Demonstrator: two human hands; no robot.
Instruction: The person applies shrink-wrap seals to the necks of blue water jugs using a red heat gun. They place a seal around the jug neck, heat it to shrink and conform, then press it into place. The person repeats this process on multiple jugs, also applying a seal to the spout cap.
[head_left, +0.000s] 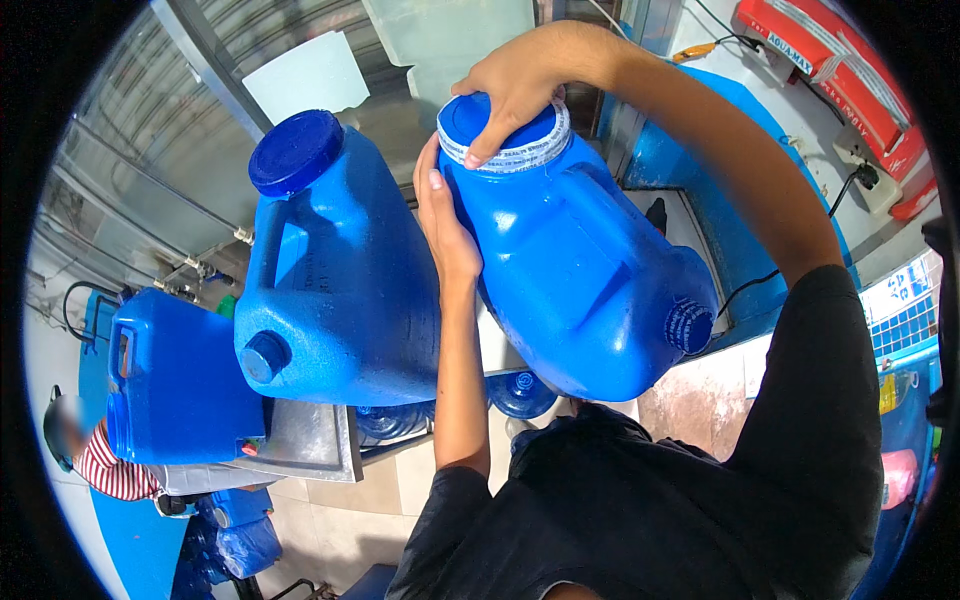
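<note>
A blue plastic water jug (547, 255) stands tilted right in front of me. Its wide blue cap (463, 120) has a printed white seal band (525, 160) around the rim. From above, my right hand (517, 86) grips that cap, thumb over the near edge and fingers over the far side. Against the jug's left side lies my left hand (450, 217), fingers pointing up just under the band. The small spout cap (688, 326) at the lower right also wears a printed seal. Just left stands a second blue jug (360, 277) with a dark blue lid (296, 152) and no visible band.
A third blue container (180, 375) stands farther left by a steel counter (311, 439). Valves (199, 264) and pipes line the left wall. Round water bottles (523, 391) sit below. Red boxes (832, 75) and cables are at upper right. A person in a striped shirt (120, 465) is at far left.
</note>
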